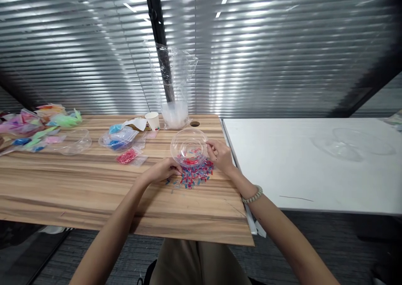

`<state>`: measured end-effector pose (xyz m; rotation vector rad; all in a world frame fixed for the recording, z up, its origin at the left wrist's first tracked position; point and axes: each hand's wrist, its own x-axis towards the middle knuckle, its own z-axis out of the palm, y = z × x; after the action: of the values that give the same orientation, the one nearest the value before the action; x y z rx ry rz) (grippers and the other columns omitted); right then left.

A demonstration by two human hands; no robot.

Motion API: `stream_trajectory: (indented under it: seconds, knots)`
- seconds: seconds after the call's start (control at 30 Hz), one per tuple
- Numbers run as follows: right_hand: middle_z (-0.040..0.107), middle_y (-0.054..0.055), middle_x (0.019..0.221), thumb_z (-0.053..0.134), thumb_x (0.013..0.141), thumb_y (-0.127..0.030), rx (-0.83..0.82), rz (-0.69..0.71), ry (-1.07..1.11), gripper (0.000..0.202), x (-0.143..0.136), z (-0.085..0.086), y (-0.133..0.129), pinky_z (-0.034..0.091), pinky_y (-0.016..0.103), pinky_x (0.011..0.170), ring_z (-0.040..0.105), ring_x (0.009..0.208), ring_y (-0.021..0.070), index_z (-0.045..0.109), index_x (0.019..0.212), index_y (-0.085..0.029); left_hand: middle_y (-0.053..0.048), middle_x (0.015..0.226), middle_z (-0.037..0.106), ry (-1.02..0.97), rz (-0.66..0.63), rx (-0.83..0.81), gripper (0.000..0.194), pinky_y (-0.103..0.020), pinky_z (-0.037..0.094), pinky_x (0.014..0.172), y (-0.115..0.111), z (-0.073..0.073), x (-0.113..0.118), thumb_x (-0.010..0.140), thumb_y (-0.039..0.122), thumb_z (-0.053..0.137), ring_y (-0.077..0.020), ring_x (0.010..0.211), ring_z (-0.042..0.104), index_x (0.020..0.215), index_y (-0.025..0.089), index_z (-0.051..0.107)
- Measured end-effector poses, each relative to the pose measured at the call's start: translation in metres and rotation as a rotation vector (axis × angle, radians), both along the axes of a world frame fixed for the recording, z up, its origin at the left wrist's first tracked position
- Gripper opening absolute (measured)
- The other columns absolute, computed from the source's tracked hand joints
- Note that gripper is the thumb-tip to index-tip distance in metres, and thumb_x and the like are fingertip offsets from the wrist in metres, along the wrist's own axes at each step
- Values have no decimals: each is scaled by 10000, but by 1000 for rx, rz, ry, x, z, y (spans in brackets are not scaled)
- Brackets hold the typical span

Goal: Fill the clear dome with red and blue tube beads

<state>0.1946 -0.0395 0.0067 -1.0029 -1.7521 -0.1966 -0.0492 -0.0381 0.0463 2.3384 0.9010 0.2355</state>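
Observation:
A clear round plastic bowl [188,135] is tilted over the wooden table, with red and blue pieces showing in or through its lower part. My right hand [220,155] pinches the bowl's right rim between thumb and fingers. Just below the bowl spreads a pile of small red, blue and clear tube-like pieces [196,175]. At the pile's left edge, my left hand [165,170] is closed, its fingertips by the lower left of the bowl. Whether those fingertips grip the rim or a small piece is hidden.
Left of the pile lie a bag of red pieces [127,156] and a clear container with blue packets [117,140]. Behind stand a paper cup [153,121] and a bagged stack of clear bowls [175,114]. A white table [282,168] adjoins on the right, with clear lids [345,145].

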Motion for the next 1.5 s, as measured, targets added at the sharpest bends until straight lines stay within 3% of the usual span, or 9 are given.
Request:
stream_trajectory:
  seconds: [0.63, 1.0, 1.5]
  knots:
    - [675, 53, 841, 452, 846, -179, 12, -14, -2, 157, 0, -2, 2, 503, 313, 659, 621, 731, 177, 592, 915, -188, -32, 699, 657, 43, 16, 22, 199, -189, 408, 612, 1, -7, -2, 684, 41, 477, -113, 622, 553, 711, 124, 656]
    - [679, 49, 834, 454, 848, -199, 5, -22, 2, 163, 0, -3, 3, 505, 320, 667, 625, 729, 179, 603, 912, -195, -5, 615, 549, 131, 0, 131, 190, -211, 356, 571, -6, 0, 4, 705, 68, 409, -115, 572, 464, 653, 144, 575]
    - [678, 54, 856, 453, 840, -186, 4, -12, 2, 166, 1, -4, 4, 507, 320, 678, 626, 751, 180, 600, 917, -191, -11, 639, 588, 90, 6, 80, 146, -205, 367, 571, -10, 6, 1, 767, 171, 477, -113, 582, 488, 700, 137, 602]
